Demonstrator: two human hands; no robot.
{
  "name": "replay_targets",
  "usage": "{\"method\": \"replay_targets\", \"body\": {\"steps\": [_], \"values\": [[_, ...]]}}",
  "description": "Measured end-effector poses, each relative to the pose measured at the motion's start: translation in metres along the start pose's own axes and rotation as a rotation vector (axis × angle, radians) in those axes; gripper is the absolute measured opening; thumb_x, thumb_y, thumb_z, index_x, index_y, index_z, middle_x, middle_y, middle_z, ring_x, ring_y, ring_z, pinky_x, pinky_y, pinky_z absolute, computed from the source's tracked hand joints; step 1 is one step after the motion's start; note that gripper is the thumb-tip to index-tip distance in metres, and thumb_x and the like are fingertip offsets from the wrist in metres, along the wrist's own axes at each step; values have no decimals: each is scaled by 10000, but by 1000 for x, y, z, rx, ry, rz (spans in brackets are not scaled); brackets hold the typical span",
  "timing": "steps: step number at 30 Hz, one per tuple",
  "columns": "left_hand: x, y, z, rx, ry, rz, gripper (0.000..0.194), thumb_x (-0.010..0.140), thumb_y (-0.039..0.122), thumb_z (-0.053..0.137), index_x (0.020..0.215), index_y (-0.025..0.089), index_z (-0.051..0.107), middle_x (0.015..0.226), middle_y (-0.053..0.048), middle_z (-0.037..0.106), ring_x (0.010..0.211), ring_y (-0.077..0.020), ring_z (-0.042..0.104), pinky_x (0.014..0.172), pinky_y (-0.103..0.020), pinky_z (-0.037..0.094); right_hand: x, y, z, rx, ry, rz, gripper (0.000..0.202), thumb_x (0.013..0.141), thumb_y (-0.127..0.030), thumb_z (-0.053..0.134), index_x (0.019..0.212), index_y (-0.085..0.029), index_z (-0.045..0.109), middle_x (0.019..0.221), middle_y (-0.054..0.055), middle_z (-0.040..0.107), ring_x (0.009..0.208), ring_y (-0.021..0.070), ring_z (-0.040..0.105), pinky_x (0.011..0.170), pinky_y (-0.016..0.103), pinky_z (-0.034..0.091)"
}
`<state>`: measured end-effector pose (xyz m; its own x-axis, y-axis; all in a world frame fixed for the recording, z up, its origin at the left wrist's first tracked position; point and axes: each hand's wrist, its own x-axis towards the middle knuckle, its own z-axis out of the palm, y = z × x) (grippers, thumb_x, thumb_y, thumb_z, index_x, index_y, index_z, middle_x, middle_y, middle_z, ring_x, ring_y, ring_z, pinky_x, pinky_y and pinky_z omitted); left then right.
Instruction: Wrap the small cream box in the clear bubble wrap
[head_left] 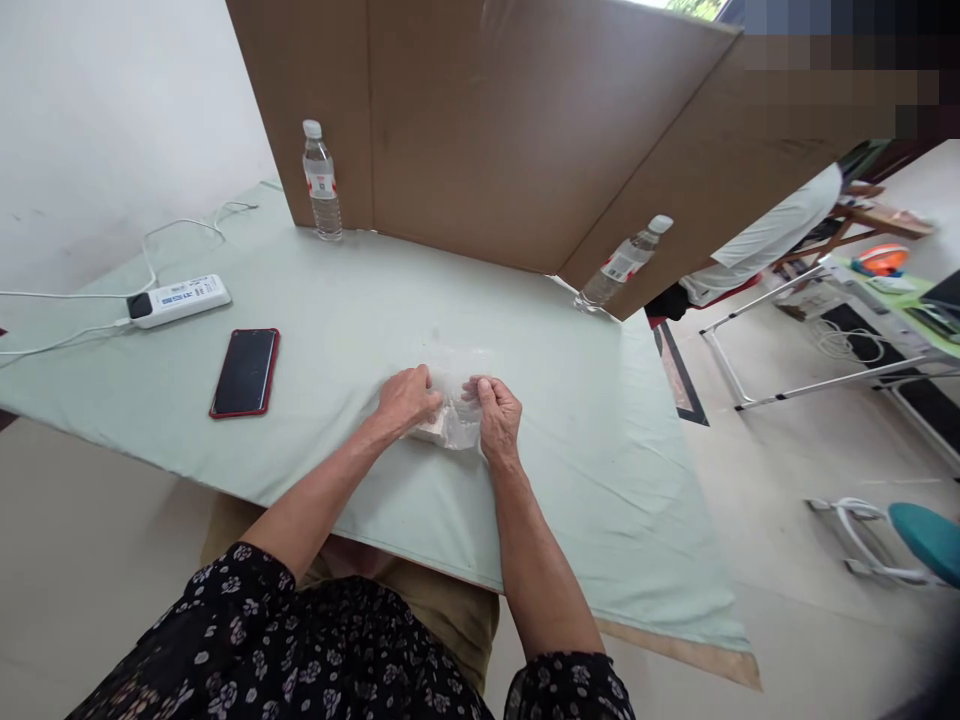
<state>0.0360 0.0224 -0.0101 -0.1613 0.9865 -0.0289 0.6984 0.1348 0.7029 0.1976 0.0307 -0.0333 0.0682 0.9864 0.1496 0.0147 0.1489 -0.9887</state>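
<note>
On the cloth-covered table in front of me lies a small pale block-like item (pixel 429 431), partly covered by clear plastic wrap (pixel 461 425). My left hand (pixel 407 400) rests over its left side with curled fingers, thumb and forefinger closed at the plastic. The wrap's right edge is pinched between the thumb and fingers of my right hand (pixel 499 412). More of the see-through sheet spreads flat on the cloth just beyond both hands. What the pale item is I cannot make out, since the left hand and the plastic hide part of it.
A phone (pixel 245 372) and a white power strip (pixel 180 301) with cables lie on the left. Water bottles stand at the left (pixel 322 190) and right (pixel 621 266) against a cardboard screen (pixel 480 130). Beyond the table's right edge are a seated person's sleeve (pixel 780 230) and a teal stool (pixel 926 540).
</note>
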Motion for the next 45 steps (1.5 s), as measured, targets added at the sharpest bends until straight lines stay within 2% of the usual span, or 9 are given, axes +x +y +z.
{"method": "replay_targets", "body": {"steps": [4, 13, 19, 22, 27, 34, 37, 41, 45], "values": [[2, -14, -12, -112, 43, 28, 129, 657, 149, 592, 587, 229, 518, 596, -4, 596, 636, -185, 546, 622, -285, 415, 2, 3, -1, 33, 22, 58, 391, 840, -578, 619, 880, -199, 709, 811, 32, 731, 671, 150, 644, 707, 312, 535], [3, -42, -33, -444, 191, -122, 87, 796, 271, 509, 769, 198, 549, 681, 5, 583, 616, -143, 588, 577, -259, 504, 11, 15, -7, 95, 81, 182, 409, 766, -597, 666, 809, -190, 672, 782, 21, 704, 586, 118, 588, 545, 247, 470], [-7, -20, -33, -147, 107, -118, 445, 728, 525, 731, 1029, 209, 644, 986, -80, 678, 868, -242, 652, 766, -344, 506, 12, 16, -8, 106, 68, 205, 385, 753, -566, 675, 801, -185, 670, 763, 14, 691, 578, 113, 563, 522, 240, 456], [-7, -9, -25, 7, 75, -60, 420, 699, 412, 751, 1062, 222, 664, 1085, -110, 685, 931, -287, 655, 789, -363, 489, 12, 15, -8, 100, 64, 165, 364, 765, -548, 669, 793, -185, 676, 761, 9, 687, 597, 114, 566, 554, 247, 464], [-2, -21, -22, -19, 62, -68, 112, 715, 151, 581, 744, 218, 666, 816, -72, 719, 867, -272, 662, 808, -355, 481, 10, 14, -9, 80, 74, 135, 338, 787, -523, 664, 818, -188, 691, 738, 1, 674, 612, 119, 574, 582, 255, 461], [13, -35, -32, -170, 66, -150, 239, 796, 235, 527, 921, 145, 710, 751, -28, 677, 695, -183, 629, 680, -285, 497, 21, 21, -12, -46, 145, 71, 354, 820, -509, 567, 872, -174, 668, 711, 3, 653, 637, 142, 570, 604, 280, 469], [13, -37, -33, -149, 120, -171, 309, 771, 168, 547, 1042, 137, 690, 744, -12, 642, 727, -181, 613, 750, -301, 499, 24, 22, -16, -119, 172, 79, 348, 791, -455, 574, 967, -168, 660, 866, 45, 696, 746, 163, 600, 645, 293, 490], [-4, -36, -36, -88, 328, 6, 350, 808, 114, 492, 1116, 167, 651, 851, -29, 650, 804, -182, 618, 826, -322, 509, 19, 7, -18, -282, 248, -97, 366, 801, -398, 571, 1095, -194, 645, 1193, 102, 678, 994, 194, 627, 775, 320, 518], [-17, -24, -42, -36, 454, 261, 318, 837, 111, 466, 1094, 167, 645, 1045, -90, 670, 972, -203, 636, 883, -339, 525, 8, -11, -14, -250, 93, -164, 319, 855, -429, 559, 1023, -188, 683, 1090, 97, 716, 974, 204, 659, 831, 348, 528]]}}
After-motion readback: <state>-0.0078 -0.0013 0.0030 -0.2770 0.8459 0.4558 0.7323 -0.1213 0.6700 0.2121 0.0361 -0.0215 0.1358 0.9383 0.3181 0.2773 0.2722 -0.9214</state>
